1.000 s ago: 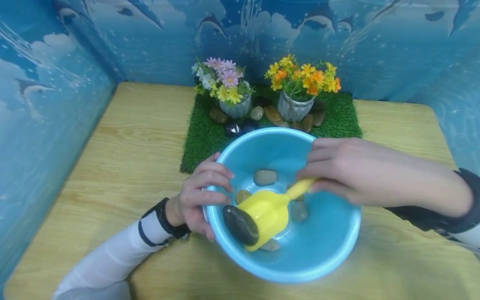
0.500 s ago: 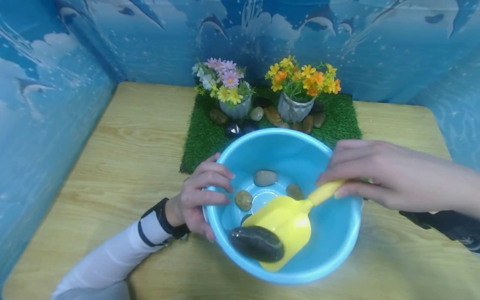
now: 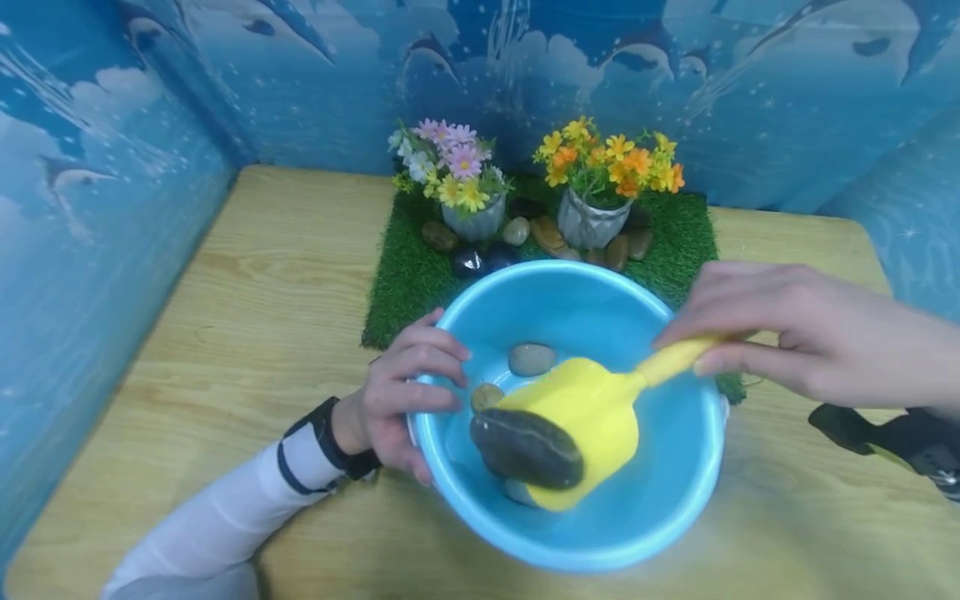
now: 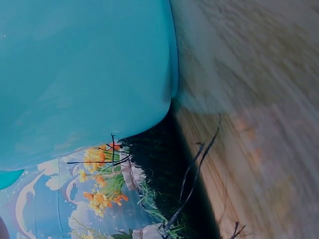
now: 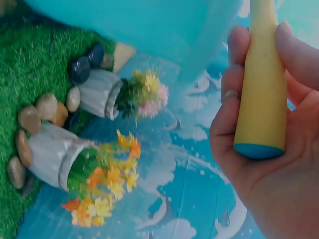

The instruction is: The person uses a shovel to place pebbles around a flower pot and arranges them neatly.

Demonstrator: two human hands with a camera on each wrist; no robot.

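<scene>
A person's left hand [image 3: 411, 387] grips the rim of a round, light-blue plastic basin [image 3: 585, 561], apparently to steady it. The right hand [image 3: 787, 329] clamps the handle of a yellow plastic scoop [image 3: 603, 417], whose broad blade seems to support a smooth, dark oval stone [image 3: 527, 450] inside the basin, near paler rounded stones [image 3: 532, 359].

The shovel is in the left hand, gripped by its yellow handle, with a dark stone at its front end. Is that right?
Not quite: the head view shows the shovel in the right hand; the left hand holds the rim of the basin. The grip on the yellow handle and the dark stone at the front end are correct.
</scene>
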